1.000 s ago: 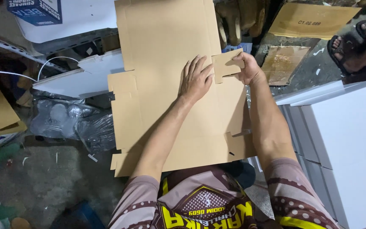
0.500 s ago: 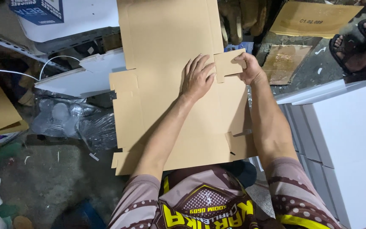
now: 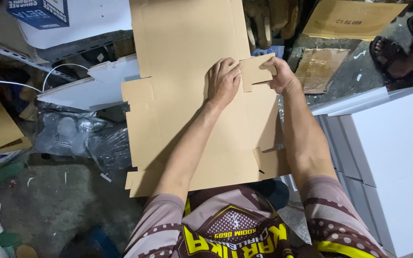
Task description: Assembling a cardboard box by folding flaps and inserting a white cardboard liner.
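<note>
A flat, unfolded brown cardboard box blank (image 3: 182, 91) lies across my lap and stretches away from me. My left hand (image 3: 222, 83) presses flat on the sheet, fingers together, just left of a small side flap (image 3: 256, 71). My right hand (image 3: 280, 75) grips that flap from the right edge and folds it up and inward. Both forearms reach forward over the cardboard. Another notched flap (image 3: 268, 160) sits lower on the right edge.
A stack of white flat boxes (image 3: 397, 162) stands at the right. Clear plastic wrapping (image 3: 80, 138) and a white sheet (image 3: 89, 88) lie at left. Loose cardboard pieces (image 3: 319, 69) and another person's sandalled foot (image 3: 397, 48) are at the far right.
Both hands stay on the flap and sheet. The flap is bent slightly more inward; little else moves.
</note>
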